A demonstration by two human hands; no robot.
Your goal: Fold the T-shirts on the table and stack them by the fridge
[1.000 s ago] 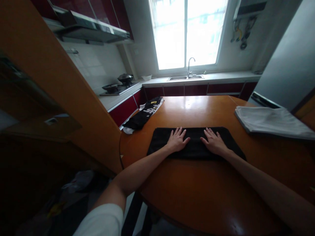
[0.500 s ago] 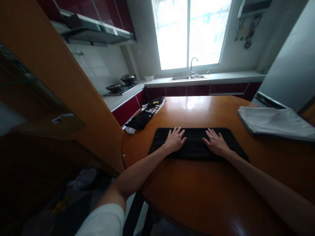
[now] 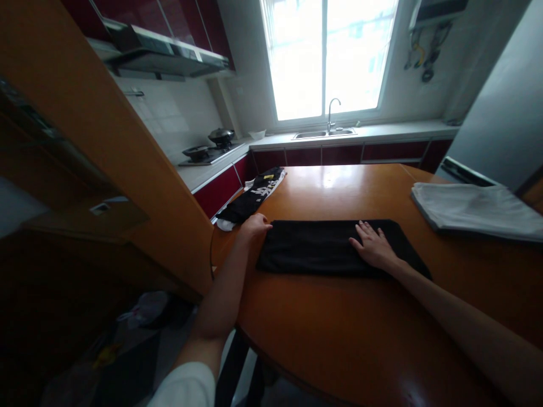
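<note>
A black folded cloth, perhaps a garment, lies flat as a long rectangle on the wooden table. At its far left corner my left hand is closed, thumb and fingers pinching the edge. My right hand rests palm down on the right part of the cloth, its fingers stretched out.
A black garment with white lettering lies at the table's left edge. White folded fabric is stacked on the right. Beyond the table are a counter with a sink, a stove with pans, and a window.
My left hand has moved left from the top of the black cloth to its far left corner and closed there. My right hand has stayed in place.
</note>
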